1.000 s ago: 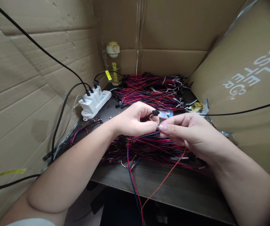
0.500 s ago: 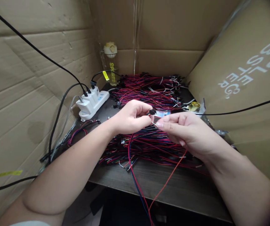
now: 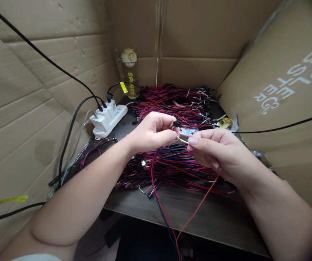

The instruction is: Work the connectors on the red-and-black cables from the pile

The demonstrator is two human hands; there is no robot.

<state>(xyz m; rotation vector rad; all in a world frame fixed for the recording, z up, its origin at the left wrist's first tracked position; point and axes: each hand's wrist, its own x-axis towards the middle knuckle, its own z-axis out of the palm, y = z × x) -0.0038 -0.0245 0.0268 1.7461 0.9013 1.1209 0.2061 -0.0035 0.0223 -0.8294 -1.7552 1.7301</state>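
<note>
My left hand [image 3: 152,132] is closed in a pinch on a small black connector [image 3: 175,124] whose red and blue wires [image 3: 159,195] hang down past the desk's front edge. My right hand [image 3: 215,150] is closed, pinching the metal-tipped end of a single red wire [image 3: 196,210] just right of the connector; that wire trails down from under the palm. Both hands hover above a thick pile of red, blue and black wire harnesses [image 3: 172,166] on the dark wooden desk [image 3: 212,221].
More wire bundles [image 3: 177,101] lie at the back. A white power strip [image 3: 107,116] with black plugs sits at the left, a clear bottle [image 3: 130,74] stands in the corner, and a yellow tape roll [image 3: 226,122] lies at the right. Cardboard walls [image 3: 36,94] enclose the desk.
My right hand has drawn slightly right, away from the connector, exposing the wire's thin metal tip between the two hands. The left hand has stayed in place.
</note>
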